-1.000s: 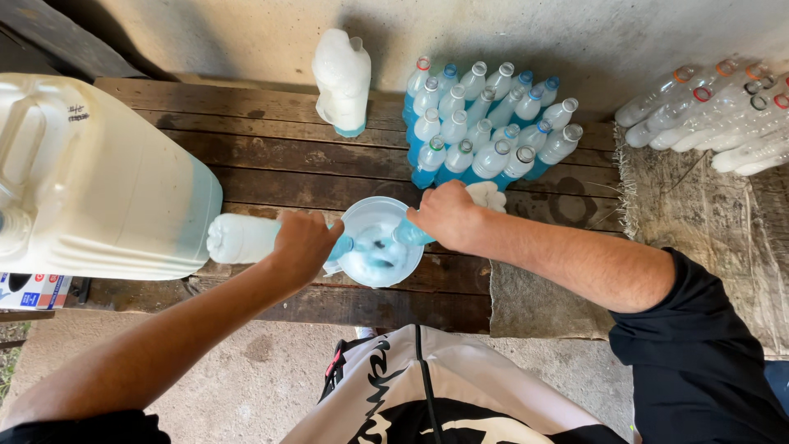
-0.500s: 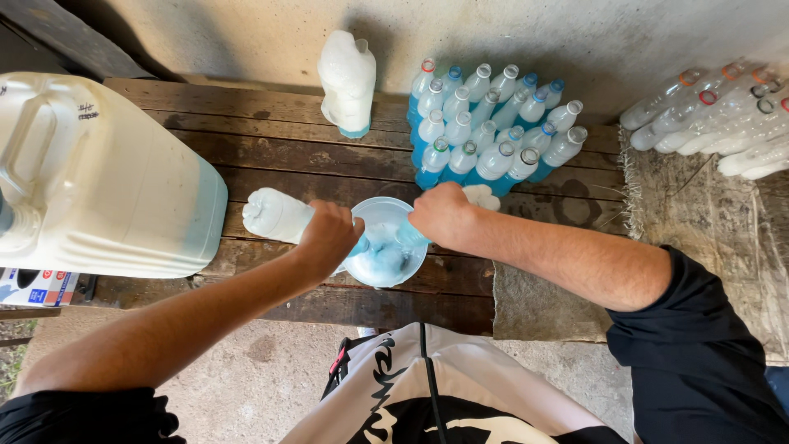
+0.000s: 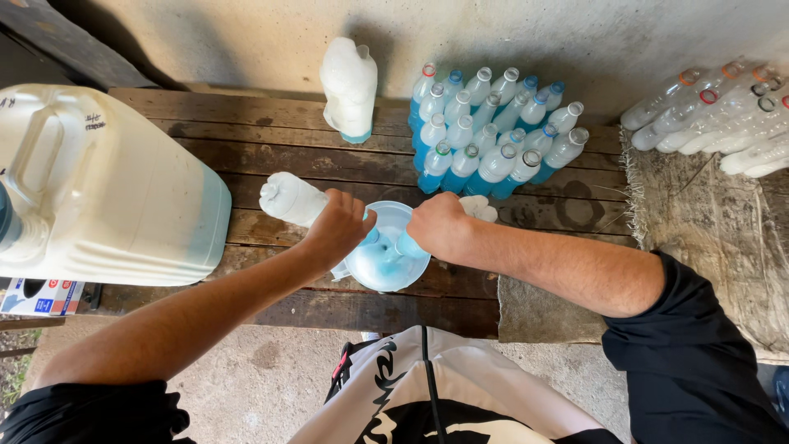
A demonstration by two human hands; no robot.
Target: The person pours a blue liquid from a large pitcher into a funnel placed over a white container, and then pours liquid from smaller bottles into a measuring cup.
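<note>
Left grip point(image 3: 337, 228) clasps tilted bottle point(image 3: 289, 198) over funnel point(image 3: 382, 247)

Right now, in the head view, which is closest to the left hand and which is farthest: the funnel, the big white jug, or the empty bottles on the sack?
From the left hand:
1. Funnel, touching it, just right.
2. Big white jug, on the bench's left end.
3. Empty bottles, far right on the sack.

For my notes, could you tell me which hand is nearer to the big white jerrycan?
Left. The left hand grips a white bottle just beside the jerrycan; the right hand is farther off, across the funnel.
</note>
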